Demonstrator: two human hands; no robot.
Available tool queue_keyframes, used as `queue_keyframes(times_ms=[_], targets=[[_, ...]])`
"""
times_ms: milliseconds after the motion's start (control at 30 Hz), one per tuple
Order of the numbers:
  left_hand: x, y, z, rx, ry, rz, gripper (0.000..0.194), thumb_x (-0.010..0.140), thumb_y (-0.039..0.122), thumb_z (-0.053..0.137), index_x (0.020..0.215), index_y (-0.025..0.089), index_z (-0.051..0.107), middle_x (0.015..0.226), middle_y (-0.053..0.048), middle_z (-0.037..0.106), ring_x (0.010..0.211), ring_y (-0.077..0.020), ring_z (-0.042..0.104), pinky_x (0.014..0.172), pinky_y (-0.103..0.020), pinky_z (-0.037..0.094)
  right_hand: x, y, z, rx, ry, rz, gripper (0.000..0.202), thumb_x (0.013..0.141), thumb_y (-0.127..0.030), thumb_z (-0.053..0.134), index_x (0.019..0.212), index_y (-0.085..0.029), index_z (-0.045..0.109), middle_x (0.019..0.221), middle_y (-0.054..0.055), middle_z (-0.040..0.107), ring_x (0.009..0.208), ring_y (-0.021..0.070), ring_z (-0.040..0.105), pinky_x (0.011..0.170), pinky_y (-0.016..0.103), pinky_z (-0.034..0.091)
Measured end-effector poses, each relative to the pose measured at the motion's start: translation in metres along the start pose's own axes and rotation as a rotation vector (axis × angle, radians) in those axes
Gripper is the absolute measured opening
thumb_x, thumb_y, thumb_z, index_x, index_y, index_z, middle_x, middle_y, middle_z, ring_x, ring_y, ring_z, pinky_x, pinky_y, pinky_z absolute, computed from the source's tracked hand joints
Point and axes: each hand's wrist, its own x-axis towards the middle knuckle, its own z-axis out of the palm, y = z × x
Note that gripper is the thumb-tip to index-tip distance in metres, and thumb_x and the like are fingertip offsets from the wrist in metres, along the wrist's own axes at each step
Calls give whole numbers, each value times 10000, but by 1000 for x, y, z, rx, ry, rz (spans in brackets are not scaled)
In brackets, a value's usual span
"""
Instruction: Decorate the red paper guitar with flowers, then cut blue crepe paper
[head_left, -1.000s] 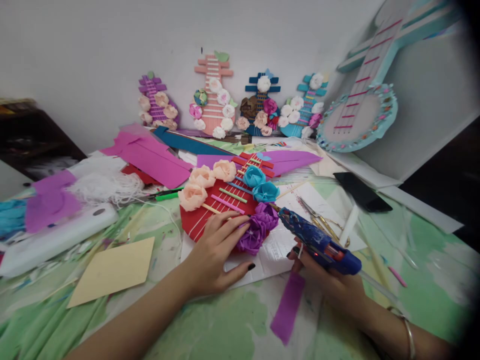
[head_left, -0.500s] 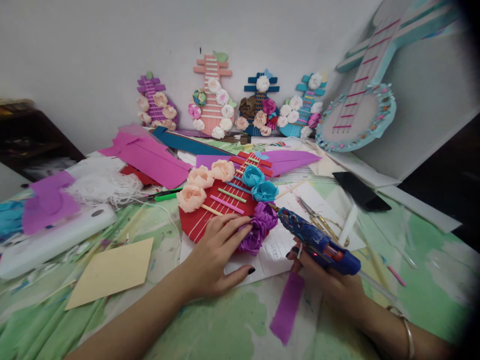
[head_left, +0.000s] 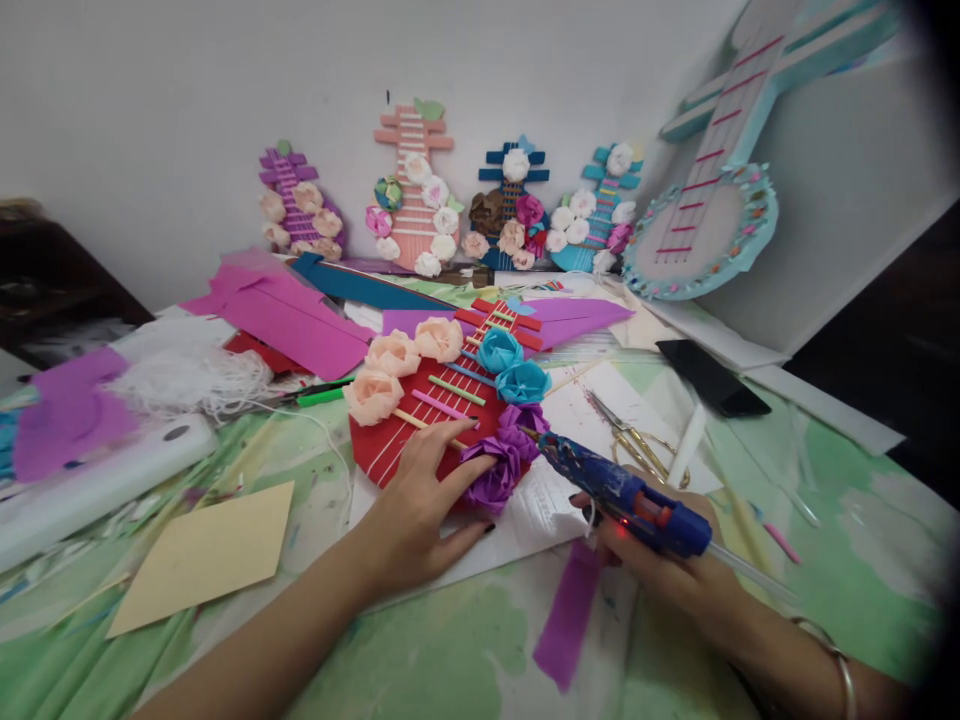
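Note:
My left hand [head_left: 431, 500] lies over the lower edge of a red lute-shaped craft piece [head_left: 386, 445], fingers spread. Its fingers reach a purple paper flower [head_left: 493, 480], with the thumb lower and apart. A second purple flower [head_left: 523, 425] adjoins it. My right hand [head_left: 660, 570] is closed around a blue hot glue gun [head_left: 622, 490], whose nozzle points left at the purple flowers. Blue flowers [head_left: 523, 381] and peach flowers [head_left: 373, 396] sit higher on the piece. A purple crepe paper strip [head_left: 564, 620] extends below my right fingertips; whether they hold it is unclear.
Gold-handled scissors [head_left: 637, 440] and a black phone [head_left: 712, 378] lie at right. A tan card [head_left: 206, 560], white string [head_left: 191, 375] and magenta sheets [head_left: 289, 310] are at left. Several decorated instruments, including a pink one [head_left: 412, 215], lean against the wall.
The glue gun nozzle has moved down toward the place between the two purple flowers. My left fingers have shifted and spread somewhat on the flower. The whole view has shifted slightly.

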Motion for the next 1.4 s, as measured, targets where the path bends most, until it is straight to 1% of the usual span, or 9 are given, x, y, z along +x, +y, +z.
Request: queue_keyframes(times_ms=[167,333,433,600,733,933,1133,1233,1400], targets=[[-1,-3,3,5,53,-3,396,860,158,597,1248,214,545,1443,-161,305,1314,-344,329,1043,-559,366,-5,-4,-4,-57,-23,-143,150,854,-288,544,724,-225,503,569,-27,510,469,117,469,455,248,342],[1,-5,6,10,59,-2,384,858,143,595,1227,244,565,1437,-143,314,1306,-343,342,1040,-571,362,-3,-10,-6,-114,-49,-206,132,838,-265,534,724,-226,480,565,-21,513,450,115,466,435,240,326],[1,-5,7,12,67,-2,394,854,136,596,1231,246,571,1430,-141,327,1297,-343,356,1041,-570,362,-2,-13,-7,-143,-71,-201,158,832,-258,530,698,-226,454,545,-21,511,432,113,459,424,238,321],[0,-5,8,19,71,14,401,850,126,593,1235,234,576,1419,-151,333,1295,-351,358,1041,-577,356,-2,-12,-7,-175,-54,-221,180,830,-250,540,689,-226,431,542,-30,496,428,108,442,420,239,302],[0,-6,7,31,57,18,407,856,132,590,1251,225,564,1418,-157,326,1300,-347,351,1046,-574,350,-3,-7,-6,-187,-89,-213,185,816,-227,542,681,-223,415,547,-38,478,434,98,424,425,235,295],[0,-5,6,38,55,14,419,859,127,580,1264,232,552,1421,-159,309,1309,-353,338,1037,-582,359,-4,-3,-6,-176,-153,-156,205,827,-246,538,671,-217,408,573,-28,471,468,100,416,448,240,295],[0,-5,6,42,62,18,414,864,133,586,1259,247,544,1428,-152,309,1304,-348,345,1025,-585,370,-2,-6,-5,-168,-144,-144,181,807,-269,502,647,-202,453,543,-23,488,453,95,430,444,214,314],[0,-5,5,39,61,24,406,867,133,582,1257,240,544,1431,-153,310,1307,-349,341,1030,-587,363,-2,-6,-3,-164,-113,-158,179,792,-269,503,633,-201,458,533,-24,491,440,90,427,436,205,308],[0,-5,6,37,55,17,408,867,128,582,1260,235,549,1434,-151,306,1311,-345,339,1037,-572,362,-2,-6,-3,-167,-113,-170,198,803,-272,505,623,-196,473,523,-27,492,429,88,428,427,199,308]])
